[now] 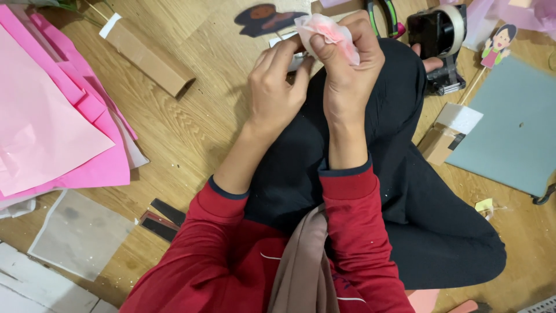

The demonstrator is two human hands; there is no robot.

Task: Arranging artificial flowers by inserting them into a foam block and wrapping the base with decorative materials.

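Pink tissue wad [330,32] between pinching fingers [324,49]

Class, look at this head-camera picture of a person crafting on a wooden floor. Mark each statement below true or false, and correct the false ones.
1. Both hands hold a crumpled piece of pink tissue paper. True: the right hand pinches it and the left hand touches its lower edge.
2. A stack of pink paper sheets lies on the person's left. True.
3. The tape dispenser sits on the grey sheet. False: it stands on the floor beside the person's knee.
4. The brown cardboard strip is in the left hand. False: it lies on the floor, apart from the hand.
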